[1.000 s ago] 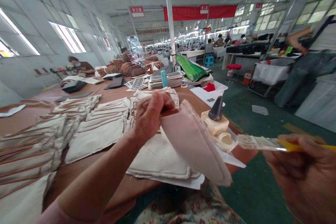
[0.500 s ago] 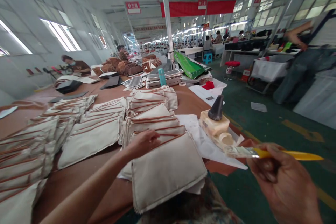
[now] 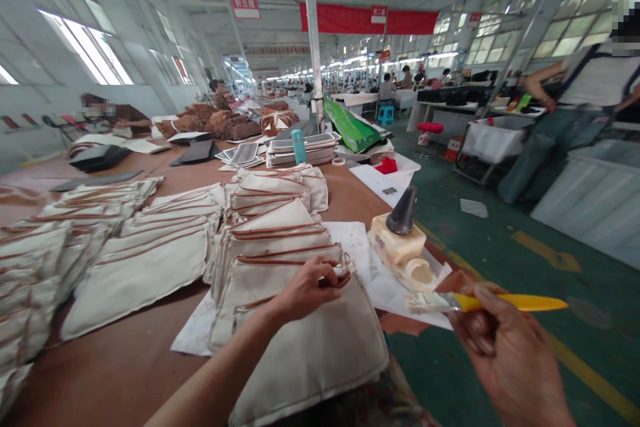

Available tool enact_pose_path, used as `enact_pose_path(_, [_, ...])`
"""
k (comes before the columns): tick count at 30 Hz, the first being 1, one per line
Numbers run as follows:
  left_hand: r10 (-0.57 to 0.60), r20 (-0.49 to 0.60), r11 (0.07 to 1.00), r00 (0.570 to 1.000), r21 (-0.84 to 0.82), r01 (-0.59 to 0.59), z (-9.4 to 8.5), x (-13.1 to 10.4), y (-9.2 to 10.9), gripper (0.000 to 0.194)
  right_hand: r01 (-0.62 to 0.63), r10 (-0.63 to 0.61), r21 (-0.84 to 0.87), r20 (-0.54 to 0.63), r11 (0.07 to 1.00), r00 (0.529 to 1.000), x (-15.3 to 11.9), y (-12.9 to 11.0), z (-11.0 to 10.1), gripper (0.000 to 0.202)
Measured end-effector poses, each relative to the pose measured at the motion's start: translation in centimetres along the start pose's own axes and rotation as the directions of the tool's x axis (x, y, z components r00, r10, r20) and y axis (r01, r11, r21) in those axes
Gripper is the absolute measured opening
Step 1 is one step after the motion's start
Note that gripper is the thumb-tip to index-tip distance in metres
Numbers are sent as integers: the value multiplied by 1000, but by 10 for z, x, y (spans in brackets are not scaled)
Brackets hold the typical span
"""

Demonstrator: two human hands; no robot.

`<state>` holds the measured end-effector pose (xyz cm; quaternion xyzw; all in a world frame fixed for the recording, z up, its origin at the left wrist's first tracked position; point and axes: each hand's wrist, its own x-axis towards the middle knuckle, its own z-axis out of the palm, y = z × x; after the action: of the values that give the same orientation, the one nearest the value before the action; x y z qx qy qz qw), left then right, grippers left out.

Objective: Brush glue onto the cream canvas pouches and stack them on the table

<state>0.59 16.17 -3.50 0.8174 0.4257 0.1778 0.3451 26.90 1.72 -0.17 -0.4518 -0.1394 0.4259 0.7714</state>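
Front pouch: the cream pouch (image 3: 325,353) lies by the table's near edge, toward its right corner; its lowest corner is cut off at the bottom, and part of its upper side is hidden behind the left hand and forearm.
Near table edge: mostly covered by that pouch, so its line is hard to make out; patterned cloth below is dim and blurred.
Left row: the leftmost pouches (image 3: 35,260) run out of view on the left side.
Left hand: the hand (image 3: 313,287) is nearly closed, thumb and fingertips pinched on the brown trim along the front pouch's upper edge; how many layers are between them I cannot tell.
Right hand: the hand (image 3: 505,340) is closed around the yellow handle of a brush (image 3: 520,302), just outside the table's right edge; some fingers are hidden beneath the handle.
Bristles: whitish and clumped, pointing left, near the white sheet (image 3: 350,237).
Container: a stained, pale container (image 3: 393,247) sits by the table's right edge with a black cone (image 3: 403,211) on top; whether its round front part is a cap or an opening is unclear.
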Motion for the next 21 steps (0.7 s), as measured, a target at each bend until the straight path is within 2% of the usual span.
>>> enact_pose_path(2, [66, 105, 965, 992, -259, -37, -13, -18, 8, 17, 10, -10, -1, 16, 1000, 1000, 1, 3, 3, 39])
enact_pose_path(4, [98, 207, 870, 973, -493, 18, -23, -32, 14, 25, 18, -17, -9, 44, 1000, 999, 0, 4, 6, 35])
enact_pose_path(6, [96, 297, 806, 950, -584, 102, -28, -40, 15, 31, 15, -13, -19, 70, 1000, 997, -3, 6, 9, 31])
enact_pose_path(7, [87, 326, 800, 941, -586, 129, -27, -42, 15, 32, 12, -10, -21, 78, 1000, 997, -4, 7, 11, 30])
enact_pose_path(9, [44, 324, 845, 945, -517, 138, -21, -43, 13, 27, 9, -6, -35, 82, 999, 997, -8, 8, 16, 29])
enact_pose_path(12, [-29, 196, 942, 980, -324, 92, -8, -42, 14, 11, 32, -24, -64, 114, 997, 993, -15, 11, 23, 29])
enact_pose_path(14, [-53, 104, 973, 993, -217, 74, 0, -43, 19, 7, 63, -46, -97, 169, 993, 985, -18, 16, 27, 30])
enact_pose_path(16, [-64, 43, 982, 997, -174, 71, 5, -46, 26, 12, 90, -52, -143, 247, 986, 968, -20, 23, 31, 30])
enact_pose_path(18, [-78, 27, 977, 997, -195, 82, 6, -49, 32, 29, 119, -47, -195, 337, 974, 940, -18, 32, 34, 29])
enact_pose_path(20, [-53, 61, 970, 997, -233, 66, 6, -53, 37, 40, 169, -45, -265, 418, 949, 907, -12, 42, 38, 30])
enact_pose_path(21, [-20, 92, 969, 996, -245, 43, 5, -55, 38, 39, 198, -47, -299, 446, 933, 894, -8, 47, 40, 30])
